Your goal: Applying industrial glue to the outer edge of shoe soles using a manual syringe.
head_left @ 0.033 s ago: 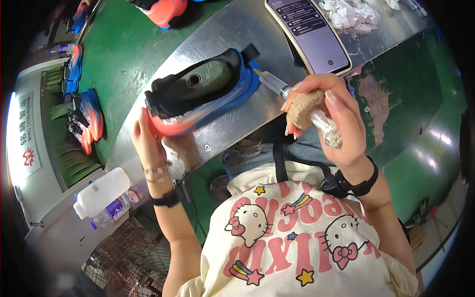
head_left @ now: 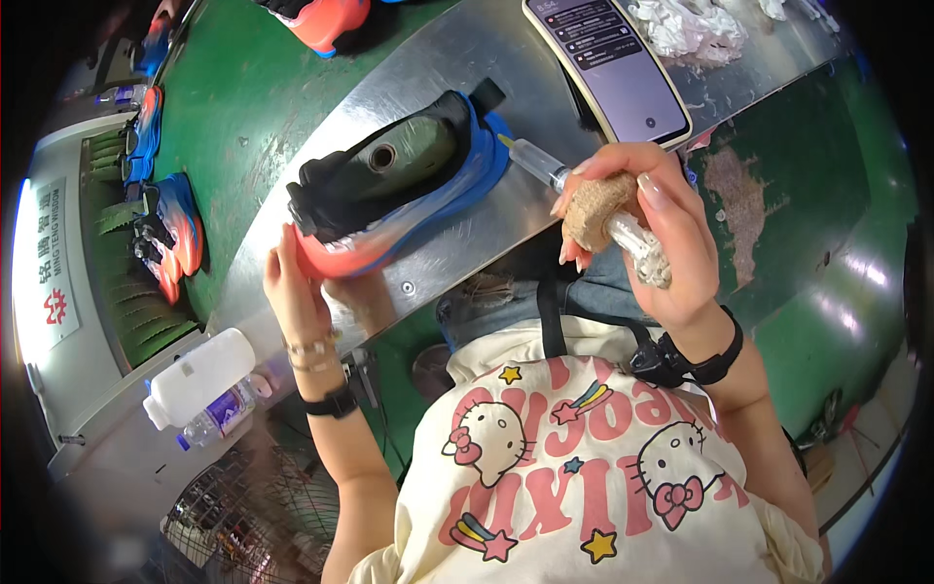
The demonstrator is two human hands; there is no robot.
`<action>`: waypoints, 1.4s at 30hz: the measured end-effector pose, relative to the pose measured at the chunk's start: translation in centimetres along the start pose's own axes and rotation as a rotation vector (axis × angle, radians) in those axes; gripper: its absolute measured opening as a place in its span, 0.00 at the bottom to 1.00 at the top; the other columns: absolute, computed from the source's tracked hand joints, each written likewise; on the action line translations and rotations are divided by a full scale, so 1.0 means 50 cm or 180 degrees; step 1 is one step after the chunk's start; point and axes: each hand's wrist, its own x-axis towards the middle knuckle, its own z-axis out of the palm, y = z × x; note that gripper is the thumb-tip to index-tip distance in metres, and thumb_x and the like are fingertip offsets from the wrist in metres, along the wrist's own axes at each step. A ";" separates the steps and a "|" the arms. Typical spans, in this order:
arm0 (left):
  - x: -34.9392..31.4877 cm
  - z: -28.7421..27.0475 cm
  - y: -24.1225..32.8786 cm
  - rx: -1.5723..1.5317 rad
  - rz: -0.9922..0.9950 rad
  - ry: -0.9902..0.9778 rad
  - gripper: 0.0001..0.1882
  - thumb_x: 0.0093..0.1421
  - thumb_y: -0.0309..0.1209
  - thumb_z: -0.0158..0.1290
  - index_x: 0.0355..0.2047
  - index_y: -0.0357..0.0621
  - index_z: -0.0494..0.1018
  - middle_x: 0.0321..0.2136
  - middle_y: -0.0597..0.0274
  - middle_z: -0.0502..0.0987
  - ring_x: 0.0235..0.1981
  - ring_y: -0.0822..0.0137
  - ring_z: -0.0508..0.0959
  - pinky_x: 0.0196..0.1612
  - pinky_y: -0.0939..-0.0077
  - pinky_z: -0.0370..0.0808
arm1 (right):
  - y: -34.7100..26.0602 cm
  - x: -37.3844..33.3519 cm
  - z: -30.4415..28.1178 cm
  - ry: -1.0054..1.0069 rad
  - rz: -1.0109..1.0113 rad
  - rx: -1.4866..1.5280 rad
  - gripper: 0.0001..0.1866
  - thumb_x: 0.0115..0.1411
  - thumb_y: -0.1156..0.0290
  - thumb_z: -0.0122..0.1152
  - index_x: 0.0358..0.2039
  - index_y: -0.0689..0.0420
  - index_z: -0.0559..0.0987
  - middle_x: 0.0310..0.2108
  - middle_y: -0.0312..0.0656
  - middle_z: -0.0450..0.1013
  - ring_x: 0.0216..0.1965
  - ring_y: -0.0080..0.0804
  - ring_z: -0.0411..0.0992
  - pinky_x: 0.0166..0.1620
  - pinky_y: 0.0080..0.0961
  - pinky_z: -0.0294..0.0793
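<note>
A running shoe (head_left: 389,190) with a black upper and a blue-to-coral sole lies on the metal table, a dark green shoe last (head_left: 428,146) inside it. My left hand (head_left: 295,290) is closed on the coral toe end, its fingertips partly hidden by the shoe. Closed around a syringe (head_left: 537,163) is my right hand (head_left: 662,219), to the right of the heel. The syringe has a clear barrel and a yellowish tip pointing at the shoe's heel, a little apart from it. A tan, rough wrap and a whitish, crusted end show between my right fingers.
A phone (head_left: 623,78) with a lit screen lies beyond my right hand, beside crumpled white tissue (head_left: 691,29). More shoes (head_left: 173,234) stand at the left, another (head_left: 316,21) at the far edge. A white bottle (head_left: 201,378) and a clear bottle (head_left: 222,417) lie at lower left.
My left hand and the shoe's toe have shifted very slightly. My right hand and the syringe look almost the same.
</note>
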 end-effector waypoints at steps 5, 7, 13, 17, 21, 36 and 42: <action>-0.085 -0.116 -0.037 0.0218 -0.0388 -0.0928 0.13 0.58 0.36 0.46 0.35 0.38 0.69 0.26 0.67 0.73 0.23 0.79 0.73 0.25 0.87 0.71 | 0.007 0.004 0.008 0.0056 0.0016 -0.0094 0.17 0.59 0.67 0.31 0.41 0.65 0.66 0.29 0.45 0.69 0.25 0.25 0.69 0.28 0.18 0.69; -0.143 -0.098 -0.023 0.0019 -0.1048 -0.1362 0.12 0.59 0.32 0.43 0.37 0.35 0.67 0.30 0.63 0.73 0.24 0.78 0.72 0.21 0.89 0.68 | 0.007 0.002 0.010 0.0073 0.0049 -0.0093 0.18 0.59 0.67 0.31 0.41 0.65 0.66 0.29 0.45 0.69 0.25 0.25 0.70 0.28 0.18 0.69; -0.213 -0.062 -0.065 -0.0859 -0.1872 -0.2890 0.25 0.50 0.30 0.55 0.46 0.30 0.61 0.40 0.54 0.71 0.42 0.67 0.72 0.46 0.73 0.68 | -0.006 -0.018 0.015 0.0170 0.0220 -0.0047 0.19 0.59 0.65 0.30 0.41 0.65 0.65 0.29 0.46 0.70 0.24 0.26 0.71 0.26 0.18 0.70; -0.230 -0.024 -0.091 -0.1145 -0.1972 -0.3131 0.26 0.47 0.26 0.57 0.45 0.31 0.62 0.41 0.53 0.71 0.41 0.67 0.72 0.46 0.72 0.68 | -0.019 -0.038 0.018 0.0179 0.0333 0.0003 0.19 0.59 0.65 0.29 0.40 0.65 0.65 0.27 0.46 0.70 0.23 0.28 0.70 0.25 0.18 0.69; -0.234 -0.002 -0.101 -0.1198 -0.1964 -0.3315 0.27 0.45 0.25 0.58 0.45 0.31 0.62 0.40 0.54 0.71 0.41 0.67 0.73 0.47 0.71 0.68 | -0.039 -0.052 0.012 0.0167 0.0487 0.0076 0.18 0.59 0.65 0.29 0.39 0.65 0.65 0.26 0.46 0.70 0.22 0.28 0.70 0.24 0.19 0.68; -0.284 0.244 -0.076 -0.2967 -0.2345 -0.3938 0.37 0.42 0.34 0.61 0.52 0.45 0.56 0.52 0.58 0.59 0.55 0.62 0.58 0.56 0.65 0.60 | -0.189 -0.139 0.025 0.0483 -0.0197 -0.0224 0.14 0.56 0.62 0.39 0.38 0.57 0.57 0.24 0.49 0.62 0.15 0.37 0.64 0.18 0.22 0.67; -0.273 0.326 -0.057 -0.3273 -0.1832 -0.4168 0.34 0.46 0.32 0.58 0.52 0.44 0.56 0.54 0.58 0.56 0.57 0.61 0.54 0.60 0.64 0.54 | -0.198 -0.145 0.016 0.0549 -0.0521 -0.0481 0.13 0.58 0.60 0.36 0.38 0.55 0.59 0.26 0.49 0.62 0.12 0.37 0.62 0.17 0.22 0.66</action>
